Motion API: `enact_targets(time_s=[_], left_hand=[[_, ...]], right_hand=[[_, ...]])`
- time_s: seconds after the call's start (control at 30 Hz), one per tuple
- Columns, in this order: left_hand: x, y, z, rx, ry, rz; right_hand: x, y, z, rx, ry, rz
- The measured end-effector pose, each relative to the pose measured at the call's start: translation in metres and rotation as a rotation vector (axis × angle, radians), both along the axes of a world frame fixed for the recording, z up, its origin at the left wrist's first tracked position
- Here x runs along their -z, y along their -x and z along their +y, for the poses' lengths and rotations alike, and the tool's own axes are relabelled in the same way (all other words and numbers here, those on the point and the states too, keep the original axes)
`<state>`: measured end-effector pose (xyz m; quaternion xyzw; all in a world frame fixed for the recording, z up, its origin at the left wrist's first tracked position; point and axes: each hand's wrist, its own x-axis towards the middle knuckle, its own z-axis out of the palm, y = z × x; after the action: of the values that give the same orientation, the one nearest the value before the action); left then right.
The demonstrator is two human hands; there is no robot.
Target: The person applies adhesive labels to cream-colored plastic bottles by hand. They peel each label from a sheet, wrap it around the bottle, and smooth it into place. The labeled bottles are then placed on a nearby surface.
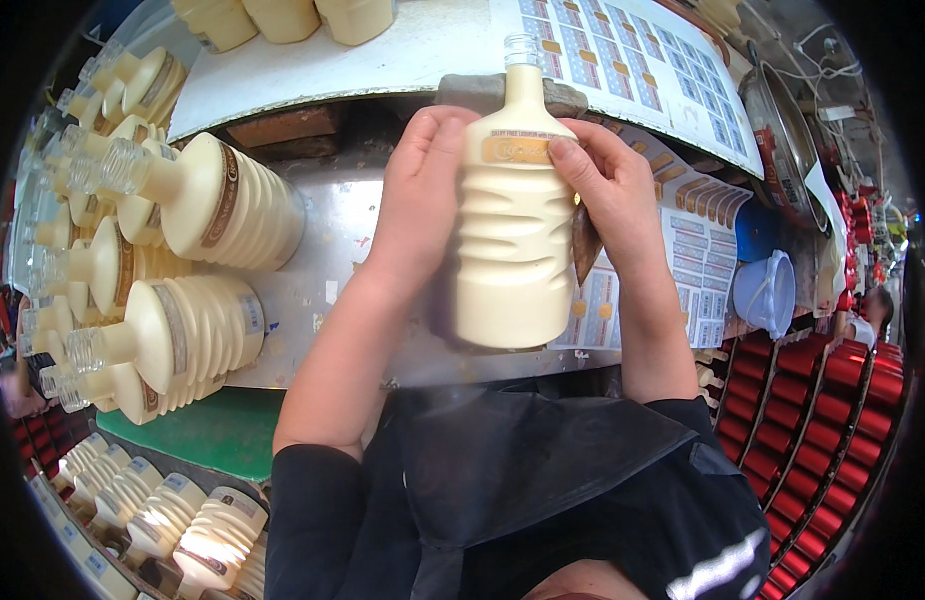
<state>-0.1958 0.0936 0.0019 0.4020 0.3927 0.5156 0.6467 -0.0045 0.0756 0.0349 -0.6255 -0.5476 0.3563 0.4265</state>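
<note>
A cream-coloured bottle (512,265) with a wavy, ridged body lies between my hands, its clear threaded neck pointing away from me. The neck passes over a grey block (472,92). Across the bottle's shoulder runs a gold and brown label (512,150). My left hand (422,195) is curled against the left side of the shoulder, with its fingertips partly hidden. On the other side my right hand (614,190) grips the shoulder, and its thumb presses on the label's right end. A brown pointed piece (586,245) shows below the right hand, beside the bottle.
Several labelled cream bottles (247,205) crowd the left of the metal table (332,335). Label sheets (687,265) lie right, more on the white board (432,50). A light-blue bucket (764,295) stands beyond. Red cylinders (812,440) fill racks lower right; more bottles (217,535) lie lower left.
</note>
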Motion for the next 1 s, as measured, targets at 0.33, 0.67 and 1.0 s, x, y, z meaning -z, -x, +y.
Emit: enact_targets(time_s=[0.33, 0.67, 1.0], left_hand=[[0.0, -0.006, -0.004, -0.002, -0.118, 0.106], [-0.006, -0.013, -0.007, -0.042, -0.138, 0.331], [-0.027, -0.02, -0.009, 0.002, -0.124, 0.439]], right_hand=[[-0.001, 0.0, -0.001, 0.005, 0.038, -0.012], [-0.003, 0.0, -0.001, -0.016, 0.029, -0.018], [0.002, -0.016, 0.002, -0.192, 0.082, 0.177]])
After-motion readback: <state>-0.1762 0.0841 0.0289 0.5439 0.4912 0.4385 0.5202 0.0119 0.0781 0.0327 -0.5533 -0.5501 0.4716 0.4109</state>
